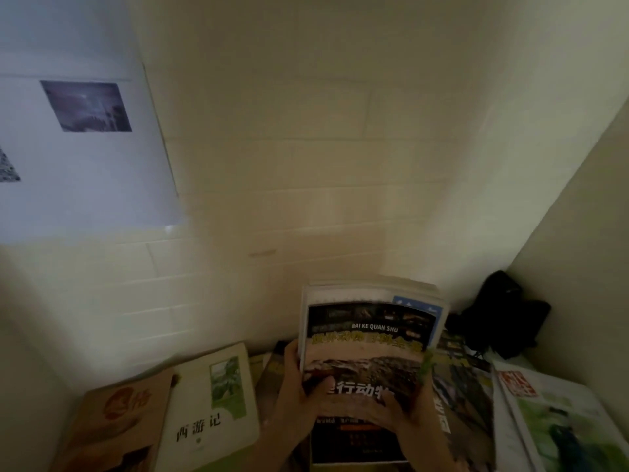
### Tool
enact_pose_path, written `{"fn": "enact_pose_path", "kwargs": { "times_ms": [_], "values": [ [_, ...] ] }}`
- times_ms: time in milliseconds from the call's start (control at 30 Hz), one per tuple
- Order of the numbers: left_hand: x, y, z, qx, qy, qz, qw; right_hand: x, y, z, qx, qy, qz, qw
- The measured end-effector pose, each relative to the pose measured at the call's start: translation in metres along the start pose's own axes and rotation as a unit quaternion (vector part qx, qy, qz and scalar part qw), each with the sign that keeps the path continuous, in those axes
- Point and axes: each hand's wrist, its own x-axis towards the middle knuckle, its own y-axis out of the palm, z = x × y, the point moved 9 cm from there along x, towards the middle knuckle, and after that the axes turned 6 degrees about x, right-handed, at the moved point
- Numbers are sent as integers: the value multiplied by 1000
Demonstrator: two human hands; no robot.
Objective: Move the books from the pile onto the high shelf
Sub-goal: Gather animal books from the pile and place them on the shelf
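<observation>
While both hands hold it up, the small stack of books with a dark, shiny animal cover on top [371, 352] sits in front of the pale brick wall [306, 165], above the other books lying flat below. The left hand [299, 393] grips the stack's left edge, thumb curled over the cover. The right hand [384, 410] lies across the lower part of the cover with fingers bent around it. No shelf shows from here, so I cannot tell how far the stack has to go.

I think the stack could go wrong in a few ways. It has several books in it, and the covers look slippery, so one could slide out when the stack tips. The picture is blurry, so the stack may be moving fast, and a corner could bump the wall.

The top cover reads "BAI KE QUAN SHU", with big yellow Chinese words I cannot fully read. To the left lies a cream paper book with a green picture [214, 403], reading "西游记". Beside that is a brown book with an orange round mark [119, 424]. On the right lies a white magazine with a red stamp [558, 417]. A black bag [503, 311] slumps in the corner. A white poster with small photos [85, 148] hangs on the wall.
</observation>
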Motion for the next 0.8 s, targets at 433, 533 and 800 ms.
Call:
{"fn": "enact_pose_path", "kwargs": {
  "times_ms": [433,533,800],
  "values": [
    [-199,-204,-185,132,151,-258,945,-121,174,166,-22,-156,279,947],
    [-298,-257,-229,174,179,-379,891,-197,239,209,38,-198,397,895],
    [-480,-338,-389,243,251,-606,715,-342,346,385,103,-336,526,774]
  ]
}}
